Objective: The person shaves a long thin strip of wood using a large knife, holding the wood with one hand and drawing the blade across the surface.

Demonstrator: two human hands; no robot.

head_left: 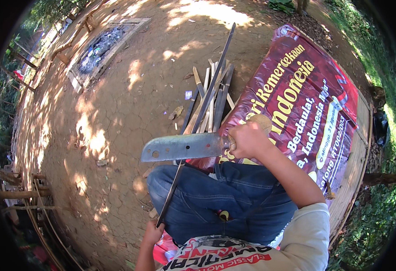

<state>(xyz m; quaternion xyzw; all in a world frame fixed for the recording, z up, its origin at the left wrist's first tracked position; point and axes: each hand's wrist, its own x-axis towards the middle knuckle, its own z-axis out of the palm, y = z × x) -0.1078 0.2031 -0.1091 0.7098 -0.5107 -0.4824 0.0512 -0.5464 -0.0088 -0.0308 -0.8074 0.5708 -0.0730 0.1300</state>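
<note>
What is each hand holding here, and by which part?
The right hand grips a broad cleaver-like knife by its handle. The left hand holds a long thin bamboo strip by its near end.

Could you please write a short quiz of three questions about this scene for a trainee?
1. Which hand grips the broad grey metal cleaver?
2. True or false: the left hand holds the near end of a long thin dark bamboo strip.
3. What lies under the person, on the raised platform: a) green net, b) dark red printed banner, c) white towel?

Key
1. The right hand, its fingers closed on the handle.
2. True.
3. b
</note>
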